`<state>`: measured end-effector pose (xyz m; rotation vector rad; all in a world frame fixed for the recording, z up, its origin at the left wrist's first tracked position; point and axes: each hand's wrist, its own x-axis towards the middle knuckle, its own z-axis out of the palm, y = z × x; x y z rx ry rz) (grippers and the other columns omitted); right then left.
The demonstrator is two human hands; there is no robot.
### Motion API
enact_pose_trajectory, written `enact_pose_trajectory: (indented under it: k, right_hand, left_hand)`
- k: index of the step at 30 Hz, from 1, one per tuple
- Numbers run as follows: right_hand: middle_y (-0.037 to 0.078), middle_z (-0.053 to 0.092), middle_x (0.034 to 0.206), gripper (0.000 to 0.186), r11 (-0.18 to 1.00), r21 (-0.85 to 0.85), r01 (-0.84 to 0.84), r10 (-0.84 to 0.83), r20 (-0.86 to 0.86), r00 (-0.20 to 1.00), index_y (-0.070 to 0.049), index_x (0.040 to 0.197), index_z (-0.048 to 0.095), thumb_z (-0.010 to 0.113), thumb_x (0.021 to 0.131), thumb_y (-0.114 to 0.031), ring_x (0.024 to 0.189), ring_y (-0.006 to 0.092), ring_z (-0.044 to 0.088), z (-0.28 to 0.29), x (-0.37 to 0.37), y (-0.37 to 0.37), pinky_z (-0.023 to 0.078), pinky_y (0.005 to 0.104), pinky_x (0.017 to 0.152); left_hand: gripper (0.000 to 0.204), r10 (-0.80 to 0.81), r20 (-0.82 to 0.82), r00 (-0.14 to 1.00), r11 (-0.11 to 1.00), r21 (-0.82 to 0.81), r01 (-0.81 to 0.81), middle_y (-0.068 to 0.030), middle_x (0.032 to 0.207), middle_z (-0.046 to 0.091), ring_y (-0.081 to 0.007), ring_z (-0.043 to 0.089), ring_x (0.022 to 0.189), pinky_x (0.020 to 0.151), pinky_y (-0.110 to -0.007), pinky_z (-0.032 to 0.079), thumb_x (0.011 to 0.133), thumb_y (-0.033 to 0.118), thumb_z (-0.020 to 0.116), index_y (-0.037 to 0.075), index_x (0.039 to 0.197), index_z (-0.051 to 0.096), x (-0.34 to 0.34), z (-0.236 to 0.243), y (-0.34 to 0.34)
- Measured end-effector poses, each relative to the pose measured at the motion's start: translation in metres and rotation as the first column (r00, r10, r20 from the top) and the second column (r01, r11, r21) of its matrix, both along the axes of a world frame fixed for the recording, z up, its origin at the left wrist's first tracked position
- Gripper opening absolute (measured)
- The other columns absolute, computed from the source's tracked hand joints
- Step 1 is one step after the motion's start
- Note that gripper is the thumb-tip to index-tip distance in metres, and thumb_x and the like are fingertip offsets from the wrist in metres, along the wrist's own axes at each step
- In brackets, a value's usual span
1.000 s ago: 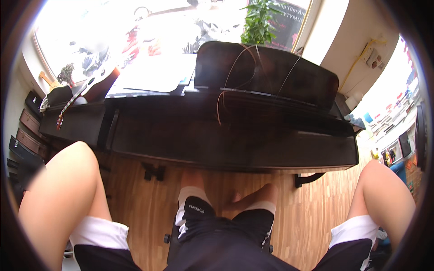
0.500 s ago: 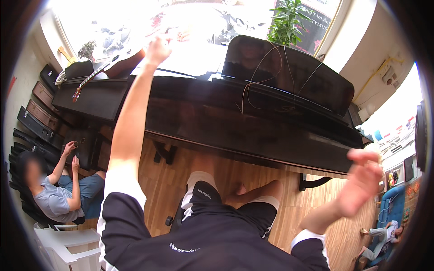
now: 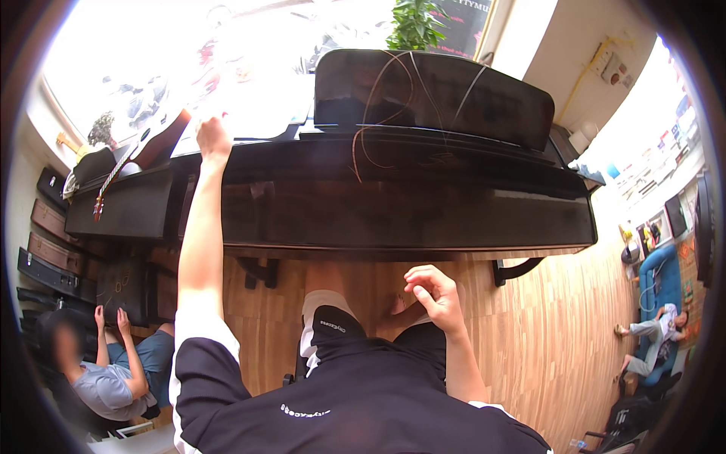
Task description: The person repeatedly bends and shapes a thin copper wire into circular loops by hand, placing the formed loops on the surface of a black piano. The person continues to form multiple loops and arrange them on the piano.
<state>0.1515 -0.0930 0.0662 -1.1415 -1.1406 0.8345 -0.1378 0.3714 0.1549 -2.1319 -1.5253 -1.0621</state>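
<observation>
My left hand (image 3: 214,138) is over the left end of a black piano (image 3: 408,216). Its fingers are closed, and glare hides what they hold, if anything; a small reddish spot shows at the fingertips. Beneath and beyond it lies a bright white sheet (image 3: 261,129). Above my lap hovers my right hand (image 3: 441,301), its fingers loosely bent, thumb apart, nothing visible between them. Thin wire strings (image 3: 357,155), one copper-coloured, hang in loops over the glossy music stand (image 3: 484,106).
Left of the sheet, a guitar (image 3: 147,144) rests with its neck over a black case-like surface. A seated person (image 3: 113,378) is at the left; another person (image 3: 659,333) reclines on a blue sofa (image 3: 649,284) at the far right. A green plant (image 3: 416,26) stands behind the piano.
My right hand has swung from the far right down and inward over my lap. My left hand stays over the piano's left end. The view has turned right; the seated person's hands are lower.
</observation>
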Motion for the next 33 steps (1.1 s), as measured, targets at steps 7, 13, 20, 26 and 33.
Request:
enact_pose_trajectory:
  k: [7,13,20,26,33]
  right_hand:
    - [0.008,0.063,0.1,0.013,0.999,-0.029,0.032,-0.032,-0.004,0.999,0.002,0.099,0.065,0.057,0.089,0.004,0.076,0.0113,0.063,0.008,0.015,0.013,0.052,0.0239,0.068]
    - [0.005,0.069,0.093,0.022,0.995,-0.096,0.004,-0.003,0.01,1.0,0.001,0.113,0.066,0.058,0.094,-0.007,0.059,0.0046,0.051,0.025,0.044,0.064,0.044,0.0211,0.055]
    - [0.001,0.065,0.068,0.013,0.96,-0.019,0.278,-0.265,0.252,0.931,0.002,0.094,0.073,0.061,0.092,-0.005,0.06,0.004,0.055,-0.018,0.109,0.1,0.041,0.0204,0.053]
    - [0.0,0.06,0.064,0.013,0.955,-0.054,0.293,-0.286,0.103,0.953,0.0,0.1,0.07,0.061,0.093,-0.003,0.051,0.0025,0.049,-0.04,0.104,0.108,0.036,0.0187,0.045]
    - [0.002,0.064,0.066,0.011,0.941,-0.006,0.339,-0.334,0.156,0.93,-0.001,0.098,0.07,0.062,0.09,-0.003,0.056,0.005,0.057,-0.049,0.101,0.103,0.041,0.0207,0.048]
  left_hand:
    - [0.009,-0.522,0.436,0.733,0.851,0.207,0.483,-0.0113,0.08,0.065,-0.0228,0.063,0.068,0.064,-0.03,0.049,0.089,-0.001,0.061,0.002,0.091,0.069,0.087,0.028,-0.205]
    - [0.012,-0.671,0.615,0.414,0.485,-0.059,0.873,-0.0098,0.081,0.068,-0.0174,0.068,0.073,0.067,-0.026,0.052,0.084,-0.007,0.063,-0.001,0.092,0.069,0.181,-0.061,-0.278]
    - [0.017,-0.552,0.795,0.251,0.374,-0.034,0.927,-0.0111,0.086,0.072,-0.0177,0.071,0.078,0.07,-0.027,0.055,0.083,-0.004,0.067,-0.001,0.099,0.069,0.252,-0.116,-0.271]
    - [0.02,-0.389,0.889,0.241,0.413,-0.066,0.908,-0.0113,0.086,0.072,-0.015,0.071,0.079,0.071,-0.026,0.055,0.082,-0.004,0.068,-0.002,0.102,0.067,0.262,-0.143,-0.269]
    - [0.014,-0.403,0.861,0.31,0.462,-0.101,0.881,-0.0106,0.084,0.071,-0.0157,0.07,0.074,0.067,-0.026,0.054,0.082,-0.004,0.068,-0.002,0.095,0.067,0.261,-0.143,-0.271]
